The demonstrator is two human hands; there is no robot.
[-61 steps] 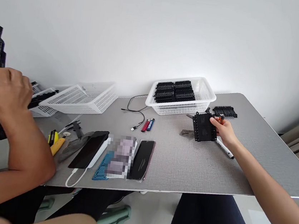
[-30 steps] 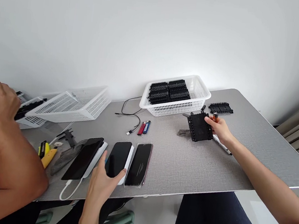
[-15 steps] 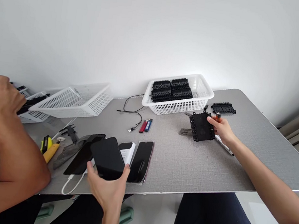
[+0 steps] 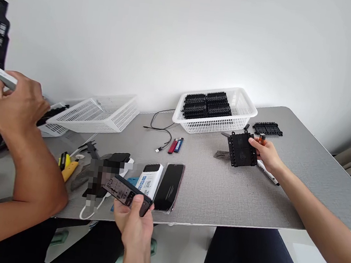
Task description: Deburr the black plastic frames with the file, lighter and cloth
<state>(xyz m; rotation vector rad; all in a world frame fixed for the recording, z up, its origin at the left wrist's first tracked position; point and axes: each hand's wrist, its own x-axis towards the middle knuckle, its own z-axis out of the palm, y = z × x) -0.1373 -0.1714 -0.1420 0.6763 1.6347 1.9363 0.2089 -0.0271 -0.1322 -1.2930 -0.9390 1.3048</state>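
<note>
My left hand is closed round a smartphone, tilted above the table's front edge with its screen lit. Beneath and beside it lie a white power bank and another dark phone in a clear case. A flat black plastic panel with toothed edges is pinched by its right side in my right hand, over the table. A small orange and black cylinder shows at those fingers; whether it is held, I cannot tell. A white marker lies under the right wrist.
A white basket holds several black panels; one more panel lies to its right. Two lighters and a black cable are mid-table. On the left are a white basket, a yellow knife and a co-worker's arm.
My left hand has turned the phone and lowered it to the right; its screen, dark before, is lit. The right hand keeps the panel. The co-worker's hand has lifted a black part into view.
</note>
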